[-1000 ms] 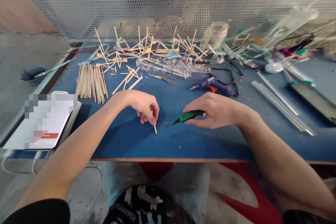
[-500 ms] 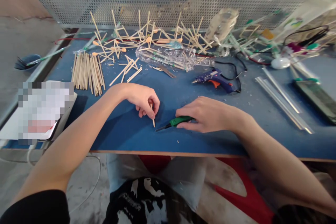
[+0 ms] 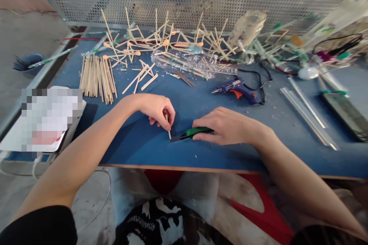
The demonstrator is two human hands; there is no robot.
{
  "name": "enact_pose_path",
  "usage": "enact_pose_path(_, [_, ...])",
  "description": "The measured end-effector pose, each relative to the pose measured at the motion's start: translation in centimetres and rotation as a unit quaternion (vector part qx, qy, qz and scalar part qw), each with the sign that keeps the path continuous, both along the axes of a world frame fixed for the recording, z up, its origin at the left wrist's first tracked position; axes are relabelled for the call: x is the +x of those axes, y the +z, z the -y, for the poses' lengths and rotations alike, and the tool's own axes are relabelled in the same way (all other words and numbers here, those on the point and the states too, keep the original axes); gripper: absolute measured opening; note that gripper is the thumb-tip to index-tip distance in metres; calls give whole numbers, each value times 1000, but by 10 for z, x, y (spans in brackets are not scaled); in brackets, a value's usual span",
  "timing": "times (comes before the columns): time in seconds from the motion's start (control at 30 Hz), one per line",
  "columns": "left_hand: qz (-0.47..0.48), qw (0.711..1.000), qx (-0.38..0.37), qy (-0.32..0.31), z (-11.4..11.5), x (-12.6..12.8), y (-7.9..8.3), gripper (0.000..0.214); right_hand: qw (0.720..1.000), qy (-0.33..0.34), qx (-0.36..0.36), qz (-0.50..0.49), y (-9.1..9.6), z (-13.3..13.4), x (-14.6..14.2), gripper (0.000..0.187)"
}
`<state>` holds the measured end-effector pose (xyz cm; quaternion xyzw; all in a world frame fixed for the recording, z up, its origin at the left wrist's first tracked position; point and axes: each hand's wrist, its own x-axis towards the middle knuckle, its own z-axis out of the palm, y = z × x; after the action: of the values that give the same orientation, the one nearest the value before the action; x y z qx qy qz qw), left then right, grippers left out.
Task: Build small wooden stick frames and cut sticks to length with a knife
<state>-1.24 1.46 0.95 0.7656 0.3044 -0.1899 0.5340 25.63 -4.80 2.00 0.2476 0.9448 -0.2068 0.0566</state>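
Observation:
Between the fingers of my left hand (image 3: 161,113) is a thin wooden stick (image 3: 170,134), its lower end down at the blue tabletop. My right hand (image 3: 220,126) is closed round a green utility knife (image 3: 198,132). The knife's blade points left, and its tip is at the lower end of the stick; whether they touch I cannot tell. My left fingers hide the stick's upper part. Beyond my left hand lie several short cut sticks (image 3: 149,81) and a bundle of longer wooden sticks (image 3: 97,78).
A blue hot glue gun (image 3: 238,90) with a black cord lies beyond my right hand. Clear glue sticks (image 3: 307,116) and a dark phone-like slab (image 3: 346,115) are on the right. Joined stick frames (image 3: 166,38) line the back. A loose blade (image 3: 185,79) lies mid-table.
The knife's blade has shifted slightly, its tip now closer to the stick's lower end. Both hands keep their grips. The whole view has shifted a little.

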Motion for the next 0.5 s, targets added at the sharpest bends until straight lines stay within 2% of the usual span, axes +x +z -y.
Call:
enact_pose_path(0.13, [7, 1000, -10, -13, -2, -3, 0, 31, 1000, -8, 0, 0, 4, 0, -1, 33])
enact_pose_path(0.27, [20, 1000, -16, -15, -1, -2, 4, 30, 999, -21, -3, -45, 14, -1, 6, 28])
enact_pose_path(0.4, [39, 999, -26, -22, 3, 9, 8, 26, 993, -32, -12, -109, 29, -3, 19, 22])
enact_pose_path(0.5, [32, 999, -24, -36, 1, 21, 11, 24, 993, -38, -11, -110, 36, -6, 29, 18])
